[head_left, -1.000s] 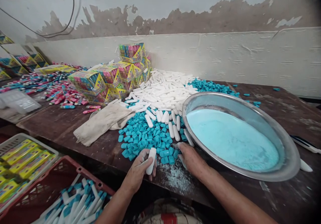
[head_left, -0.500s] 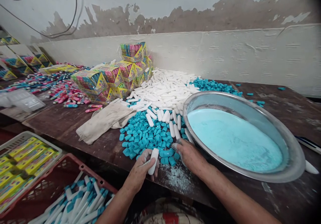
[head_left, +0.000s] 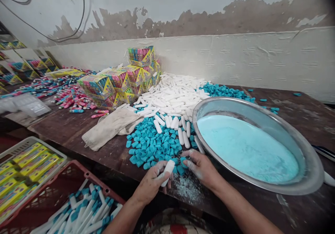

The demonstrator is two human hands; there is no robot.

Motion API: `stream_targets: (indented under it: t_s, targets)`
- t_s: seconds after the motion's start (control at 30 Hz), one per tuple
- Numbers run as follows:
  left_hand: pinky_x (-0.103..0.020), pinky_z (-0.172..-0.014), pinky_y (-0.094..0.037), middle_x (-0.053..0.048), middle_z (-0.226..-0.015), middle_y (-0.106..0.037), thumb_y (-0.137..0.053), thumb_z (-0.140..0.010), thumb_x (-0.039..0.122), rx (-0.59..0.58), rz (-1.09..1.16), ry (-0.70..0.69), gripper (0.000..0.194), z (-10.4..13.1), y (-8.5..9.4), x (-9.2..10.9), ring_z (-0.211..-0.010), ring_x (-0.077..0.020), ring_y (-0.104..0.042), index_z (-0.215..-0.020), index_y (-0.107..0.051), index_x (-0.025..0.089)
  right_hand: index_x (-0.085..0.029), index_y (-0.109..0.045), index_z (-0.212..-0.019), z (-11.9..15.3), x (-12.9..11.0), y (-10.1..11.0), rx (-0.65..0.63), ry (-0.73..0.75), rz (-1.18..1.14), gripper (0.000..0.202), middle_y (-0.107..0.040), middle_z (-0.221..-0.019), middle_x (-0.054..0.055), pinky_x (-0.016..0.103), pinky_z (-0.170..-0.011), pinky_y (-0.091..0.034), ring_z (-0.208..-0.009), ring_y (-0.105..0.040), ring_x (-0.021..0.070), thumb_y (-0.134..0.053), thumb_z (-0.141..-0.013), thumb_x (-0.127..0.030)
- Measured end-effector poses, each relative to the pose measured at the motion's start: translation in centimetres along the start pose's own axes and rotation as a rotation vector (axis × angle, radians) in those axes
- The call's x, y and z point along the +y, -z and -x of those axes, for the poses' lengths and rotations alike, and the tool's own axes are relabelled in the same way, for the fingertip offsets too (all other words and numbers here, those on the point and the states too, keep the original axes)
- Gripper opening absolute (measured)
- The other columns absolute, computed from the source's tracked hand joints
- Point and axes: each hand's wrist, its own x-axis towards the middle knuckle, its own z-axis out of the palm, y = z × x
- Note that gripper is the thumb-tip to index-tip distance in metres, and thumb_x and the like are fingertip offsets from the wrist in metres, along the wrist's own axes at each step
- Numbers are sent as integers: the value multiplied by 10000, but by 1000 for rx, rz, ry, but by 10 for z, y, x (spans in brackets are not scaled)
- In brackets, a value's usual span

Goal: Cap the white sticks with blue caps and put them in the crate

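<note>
My left hand (head_left: 155, 178) is wrapped round a white plastic tube (head_left: 168, 172), held tilted at the front edge of the table. Close to its right, my right hand (head_left: 200, 166) has thumb and fingers about a small blue cap (head_left: 184, 161), partly hidden by the fingers. Just beyond both hands spreads a pile of blue caps (head_left: 154, 139). White tubes (head_left: 175, 94) are heaped behind it. White powder (head_left: 187, 188) dusts the wood below my right hand.
A metal basin (head_left: 318, 178) of pale blue powder stands at right. A cloth (head_left: 110, 125) lies left of the caps, before stacked display boxes (head_left: 117, 80). At lower left are a red crate (head_left: 78, 173) with capped tubes and a pale basket (head_left: 61, 157) of yellow boxes.
My left hand has moved right with the white tube, nearer my right hand. My right hand has shifted slightly right, drawing a blue cap from the pile's near edge.
</note>
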Motion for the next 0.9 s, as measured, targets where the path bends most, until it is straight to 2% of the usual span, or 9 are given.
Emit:
stream_targets:
  t_s: [0.1,0.17,0.33,0.47,0.6,0.67,0.77,0.9]
  targets:
    - [-184,-457,-392,1,-652,-514,-487,-812,378,-64,-41,2,248,0,-7,2,-530,-92,-472,-850,-511,134,-191,-472,-820,13,-4,-2,-7,-159,-389,171,-565,-567,-28,266,-537,-454,-507,-538,130,-524,-752,-339]
    - [-181,-444,-385,-1,-662,-511,-487,-806,381,-99,-55,1,254,-1,-10,1,-533,-93,-473,-844,-515,131,-193,-458,-800,20,-7,-3,2,-187,-501,217,-565,-533,-38,262,-537,-449,-490,-531,123,-548,-736,-380]
    - [-167,-426,-358,21,-590,-471,-481,-791,393,-154,-129,49,271,0,-11,-1,-487,-77,-437,-778,-511,124,-187,-451,-756,29,-10,-3,-56,-230,-437,229,-546,-471,-47,243,-494,-420,-434,-507,112,-554,-719,-388]
    - [-156,-406,-283,37,-553,-443,-481,-778,419,-232,-194,116,296,1,-9,-2,-444,-55,-372,-740,-502,126,-185,-453,-775,34,-8,-1,-124,-218,-338,182,-494,-454,-72,207,-415,-356,-369,-455,87,-525,-741,-348]
    - [-172,-409,-220,52,-534,-397,-428,-800,440,-251,-250,89,320,2,-11,1,-435,-52,-318,-708,-474,137,-182,-450,-786,41,-3,0,-249,-238,-403,189,-508,-516,-67,187,-362,-311,-344,-436,69,-506,-754,-360]
    - [-176,-445,-239,49,-562,-409,-459,-792,430,-220,-428,32,305,1,-14,4,-486,-63,-352,-690,-478,142,-173,-460,-767,45,-2,2,-305,-253,-434,182,-525,-527,-59,182,-367,-318,-353,-436,63,-507,-757,-349]
    - [-183,-526,-300,28,-653,-507,-537,-763,409,-183,-820,-64,266,1,-20,6,-600,-99,-458,-706,-520,151,-172,-458,-744,49,-3,6,-342,-289,-444,160,-523,-499,-66,166,-350,-291,-335,-405,49,-518,-751,-319]
    - [-228,-593,-389,-32,-742,-610,-525,-764,441,-204,-1259,-69,282,-1,-28,1,-673,-180,-565,-849,-557,173,-177,-442,-702,53,-7,7,-381,-338,-449,176,-528,-470,-66,153,-320,-246,-309,-370,40,-529,-738,-326]
